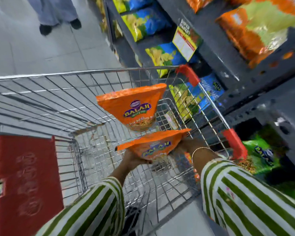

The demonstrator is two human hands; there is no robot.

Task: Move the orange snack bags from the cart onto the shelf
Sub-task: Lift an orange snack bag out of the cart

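Both hands work over the silver wire shopping cart [58, 99]: the left hand [134, 159] is cupped under the near edge of a flat orange foil snack bag [152, 145], fingers closed against its underside, and the right hand [187, 143] pinches the same bag's far corner. A second orange snack bag [134, 109] hangs above the first, over the basket; whether a hand holds it cannot be told, as its lower end is hidden behind the nearer bag. To do the lift well, I judge the pair should be kept level and gripped by the sealed edges, so nothing slides, then swung right, clear of the cart's red corner guard [187, 74], toward the dark metal shelf [220, 53] where matching orange packs [255, 31] already sit. Both bags read "BALAJI" in yellow on a purple band, with "Mitha" partly legible beneath. Blue-and-yellow chip bags [148, 21] fill lower tiers; their lettering is too blurred to read, as is the yellow price tag [184, 43].
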